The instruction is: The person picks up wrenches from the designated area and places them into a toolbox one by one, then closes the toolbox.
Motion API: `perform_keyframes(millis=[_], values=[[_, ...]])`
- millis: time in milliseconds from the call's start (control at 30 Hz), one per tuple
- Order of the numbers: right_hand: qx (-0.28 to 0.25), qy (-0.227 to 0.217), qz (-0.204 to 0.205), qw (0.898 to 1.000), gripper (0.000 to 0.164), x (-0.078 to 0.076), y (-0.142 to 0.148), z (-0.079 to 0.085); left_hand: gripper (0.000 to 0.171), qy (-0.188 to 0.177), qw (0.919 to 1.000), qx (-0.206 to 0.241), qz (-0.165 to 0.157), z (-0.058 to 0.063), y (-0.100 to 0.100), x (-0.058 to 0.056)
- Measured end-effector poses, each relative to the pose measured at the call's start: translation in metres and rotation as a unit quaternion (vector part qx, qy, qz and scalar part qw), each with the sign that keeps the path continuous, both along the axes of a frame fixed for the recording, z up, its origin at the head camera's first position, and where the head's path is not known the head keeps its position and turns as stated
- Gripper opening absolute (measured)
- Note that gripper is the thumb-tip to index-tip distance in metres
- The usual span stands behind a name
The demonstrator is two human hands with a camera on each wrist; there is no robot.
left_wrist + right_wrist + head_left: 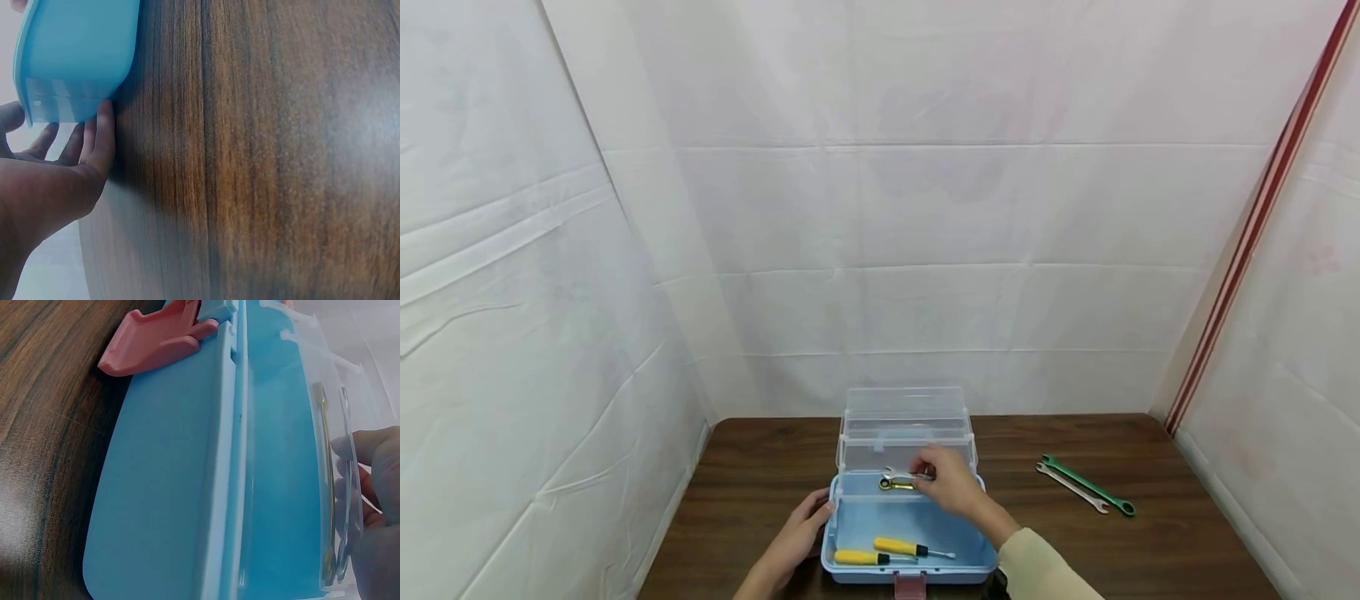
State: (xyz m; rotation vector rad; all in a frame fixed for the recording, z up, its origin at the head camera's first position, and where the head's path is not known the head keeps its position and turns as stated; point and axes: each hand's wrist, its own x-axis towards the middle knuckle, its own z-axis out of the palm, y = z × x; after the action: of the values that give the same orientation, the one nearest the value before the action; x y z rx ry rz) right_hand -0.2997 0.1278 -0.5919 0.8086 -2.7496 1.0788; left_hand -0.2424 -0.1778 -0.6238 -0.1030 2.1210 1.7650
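A light-blue toolbox (917, 577) stands with its transparent lid raised, a clear tray (310, 369) across its rear half. My right hand (949, 482) reaches into this tray and pinches a silver wrench (347, 487) between thumb and fingers. Beside that lies a gold wrench (327, 487), also in the tray. At the toolbox's left end, my left hand (797, 533) holds the side, thumb at the rim and fingers (105, 128) against the outer wall. Two yellow-handled screwdrivers (861, 557) lie in the box's front part.
To the right on the brown wooden table (760, 467) lie a green wrench (1088, 483) and another silver wrench (1072, 487), side by side. A pink latch (150, 340) hangs at the toolbox's front. White sheeting (925, 208) encloses the table's back and sides.
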Motion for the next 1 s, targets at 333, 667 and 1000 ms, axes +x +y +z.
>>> perform_keyframes(millis=[333, 667, 1000], values=[[-0.02, 0.006, -0.007, 1.0, 0.009, 0.0003, -0.0011, -0.0047, 0.068, 0.006, 1.0, 0.005, 0.001, 0.0035, 0.0003, 0.0025], [-0.025, -0.009, -0.009, 1.0, 0.01, 0.001, -0.0031, -0.0027, 0.066, 0.005, 0.9999, -0.009, 0.009, 0.0004, -0.001, 0.0015], [-0.032, 0.001, -0.017, 0.999, 0.01, 0.0044, -0.0013, -0.0022, 0.072, -0.004, 0.9999, -0.01, 0.007, 0.0037, 0.0027, 0.002]])
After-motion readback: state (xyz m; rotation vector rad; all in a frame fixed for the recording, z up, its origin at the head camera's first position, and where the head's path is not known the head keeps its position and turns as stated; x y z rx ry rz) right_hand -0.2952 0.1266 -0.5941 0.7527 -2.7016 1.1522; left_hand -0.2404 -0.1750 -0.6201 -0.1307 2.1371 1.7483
